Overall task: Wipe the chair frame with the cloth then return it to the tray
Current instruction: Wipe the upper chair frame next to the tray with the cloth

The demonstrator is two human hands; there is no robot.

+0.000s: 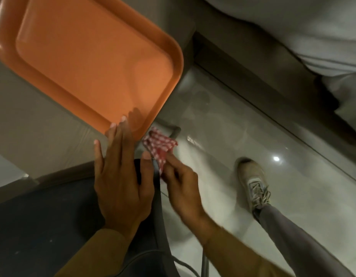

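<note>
Right hand [181, 182] pinches red-checked cloth [159, 145] at chair frame [160, 196] edge, just beside tray [97, 62] corner. Left hand [121, 176] flat, fingers spread, resting on dark seat [43, 226], holding nothing. Looks like wiping step, tray bare. Next: finish the rail, then lift cloth onto tray

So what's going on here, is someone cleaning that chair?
It looks that way. A person is bent over a dark chair, pinching a red-and-white checked cloth in the right hand close to the chair's edge. The left hand is spread flat, open, over the chair near the edge of the table. An orange tray sits on the table just above the hands, with nothing on it, so the cloth has not gone back there yet.
</note>
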